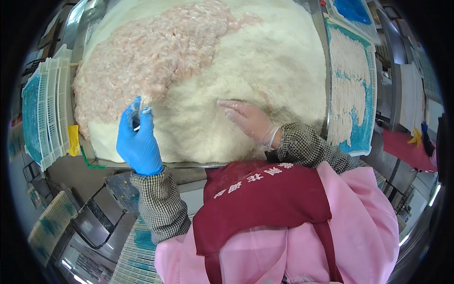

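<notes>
My left hand (138, 137), in a blue glove, is closed in a pinch at the edge of a heap of raw pale-pink meat pieces (142, 57). A small pale piece of meat (146, 101) shows at its fingertips, partly hidden by them. My right hand (247, 120) wears a clear glove and lies flat on the off-white crumbs (203, 128), its fingers stretched out and pointing left. Nothing shows in its grasp. The crumbs fill the wide metal-edged tray, with the meat heaped on them at the far left.
At the right, a white-rimmed basket (372, 102) with a blue-green base holds rows of coated strips. Another blue-bottomed basket (352, 12) stands beyond it. Stacked white baskets (49, 111) stand at the left, near a yellow piece (74, 140). The tray's metal edge (198, 165) runs close before me.
</notes>
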The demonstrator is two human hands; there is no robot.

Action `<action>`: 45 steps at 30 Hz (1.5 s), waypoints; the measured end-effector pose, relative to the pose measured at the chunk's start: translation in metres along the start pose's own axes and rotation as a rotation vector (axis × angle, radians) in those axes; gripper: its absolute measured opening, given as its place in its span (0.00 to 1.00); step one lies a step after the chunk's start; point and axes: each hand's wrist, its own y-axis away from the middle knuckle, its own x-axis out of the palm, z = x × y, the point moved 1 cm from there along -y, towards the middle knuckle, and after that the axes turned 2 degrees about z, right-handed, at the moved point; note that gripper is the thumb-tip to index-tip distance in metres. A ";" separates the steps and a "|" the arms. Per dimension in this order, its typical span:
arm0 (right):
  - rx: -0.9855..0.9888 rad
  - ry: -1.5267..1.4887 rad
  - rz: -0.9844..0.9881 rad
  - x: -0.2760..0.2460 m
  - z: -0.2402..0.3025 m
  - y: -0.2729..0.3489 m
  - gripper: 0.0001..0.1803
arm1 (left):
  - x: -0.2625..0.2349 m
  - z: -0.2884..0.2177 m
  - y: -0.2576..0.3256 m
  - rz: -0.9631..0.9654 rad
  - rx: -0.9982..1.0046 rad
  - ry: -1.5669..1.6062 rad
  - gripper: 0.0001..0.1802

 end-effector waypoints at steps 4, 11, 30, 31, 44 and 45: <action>-0.120 0.024 -0.064 -0.019 -0.006 0.003 0.24 | 0.009 0.004 0.016 0.040 0.023 -0.068 0.18; 0.026 -0.266 0.031 -0.023 -0.009 0.027 0.25 | 0.034 0.043 0.090 0.242 -0.232 -0.041 0.19; 0.301 -0.247 0.121 0.004 -0.033 0.040 0.27 | 0.073 0.069 0.111 0.295 0.345 -0.531 0.23; 0.250 -0.199 0.110 0.004 -0.034 0.040 0.27 | 0.080 0.070 0.106 0.352 0.334 -0.587 0.21; 0.302 -0.260 0.117 0.003 -0.041 0.039 0.28 | 0.065 0.052 0.064 0.526 0.562 -0.536 0.28; 0.300 -0.252 0.125 0.003 -0.040 0.039 0.28 | 0.078 0.056 0.079 0.566 0.475 -0.554 0.26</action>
